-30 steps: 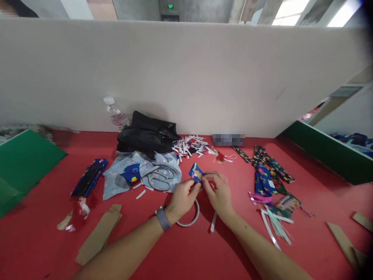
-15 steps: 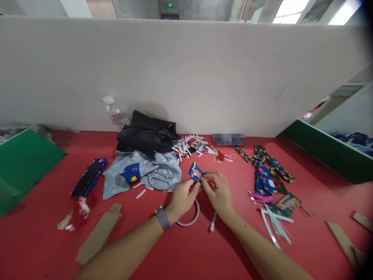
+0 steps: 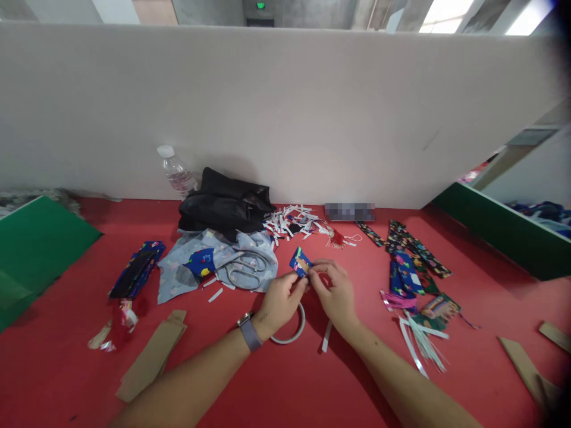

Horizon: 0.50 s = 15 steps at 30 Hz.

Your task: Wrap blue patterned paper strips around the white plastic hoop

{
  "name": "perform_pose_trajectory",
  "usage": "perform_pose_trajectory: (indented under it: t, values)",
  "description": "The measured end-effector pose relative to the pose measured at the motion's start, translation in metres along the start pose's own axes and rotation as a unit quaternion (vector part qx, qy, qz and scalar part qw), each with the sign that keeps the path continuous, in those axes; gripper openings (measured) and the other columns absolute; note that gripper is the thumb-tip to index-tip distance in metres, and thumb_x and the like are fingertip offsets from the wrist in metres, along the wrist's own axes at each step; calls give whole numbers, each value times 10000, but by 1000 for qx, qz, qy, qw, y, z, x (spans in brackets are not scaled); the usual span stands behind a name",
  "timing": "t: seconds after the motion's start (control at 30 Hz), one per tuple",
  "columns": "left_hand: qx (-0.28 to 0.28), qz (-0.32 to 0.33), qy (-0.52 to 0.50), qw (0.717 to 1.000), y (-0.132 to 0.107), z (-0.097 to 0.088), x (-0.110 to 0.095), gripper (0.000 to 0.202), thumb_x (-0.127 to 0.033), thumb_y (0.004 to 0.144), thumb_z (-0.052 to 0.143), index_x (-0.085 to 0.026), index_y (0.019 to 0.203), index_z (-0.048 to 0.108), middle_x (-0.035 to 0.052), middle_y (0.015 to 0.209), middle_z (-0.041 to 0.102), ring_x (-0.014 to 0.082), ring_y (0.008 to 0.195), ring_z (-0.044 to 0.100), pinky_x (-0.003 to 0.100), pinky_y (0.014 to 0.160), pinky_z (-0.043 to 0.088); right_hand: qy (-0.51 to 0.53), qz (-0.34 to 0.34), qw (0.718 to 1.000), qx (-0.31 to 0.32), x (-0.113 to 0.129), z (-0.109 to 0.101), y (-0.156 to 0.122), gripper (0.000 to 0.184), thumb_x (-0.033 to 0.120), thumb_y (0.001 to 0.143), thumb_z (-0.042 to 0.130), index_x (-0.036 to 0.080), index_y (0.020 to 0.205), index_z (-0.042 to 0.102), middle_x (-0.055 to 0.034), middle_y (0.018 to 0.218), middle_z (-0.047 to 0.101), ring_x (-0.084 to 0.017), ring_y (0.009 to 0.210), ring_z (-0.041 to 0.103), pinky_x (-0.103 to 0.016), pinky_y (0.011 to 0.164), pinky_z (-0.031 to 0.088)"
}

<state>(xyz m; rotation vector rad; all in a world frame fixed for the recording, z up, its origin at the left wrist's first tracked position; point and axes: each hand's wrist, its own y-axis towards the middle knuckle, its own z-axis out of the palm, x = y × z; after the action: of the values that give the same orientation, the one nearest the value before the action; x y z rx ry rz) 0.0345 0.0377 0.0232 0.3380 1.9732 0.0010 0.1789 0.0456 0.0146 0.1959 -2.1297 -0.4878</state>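
My left hand [image 3: 281, 302] and my right hand [image 3: 335, 292] meet over the middle of the red table [image 3: 276, 386]. Both pinch a small piece wrapped in blue patterned fabric [image 3: 300, 261], which sticks up to the left of the fingertips. The left wrist wears a grey watch [image 3: 248, 334]. Under my hands lies a white tape ring [image 3: 292, 336], partly hidden. A white paper strip [image 3: 327, 336] lies just below my right hand.
Scissors [image 3: 245, 270] rest on pale fabric [image 3: 187, 270] left of my hands. A black bag [image 3: 225, 208], a water bottle [image 3: 175, 169] and white paper scraps [image 3: 289, 223] stand by the partition. Patterned fabric strips [image 3: 414, 261] lie right, brown card pieces [image 3: 151, 356] front left, green boards [image 3: 35, 249] at the sides.
Almost nothing has moved. My fingers have shifted slightly on the blue fabric piece, which stays pinched between both hands.
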Motion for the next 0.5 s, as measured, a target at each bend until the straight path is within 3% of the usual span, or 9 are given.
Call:
perform_pose_trajectory:
  t: [0.5]
  values:
    - [-11, 7, 27, 1000, 0, 1, 2, 261, -310, 877, 431, -177, 677, 533, -3, 624, 590, 114, 559, 502, 211, 526, 316, -1, -4, 1000, -4, -2, 2, 0, 107, 309, 806, 566, 217, 763, 603, -50, 879, 644, -208, 867, 589, -386, 823, 415]
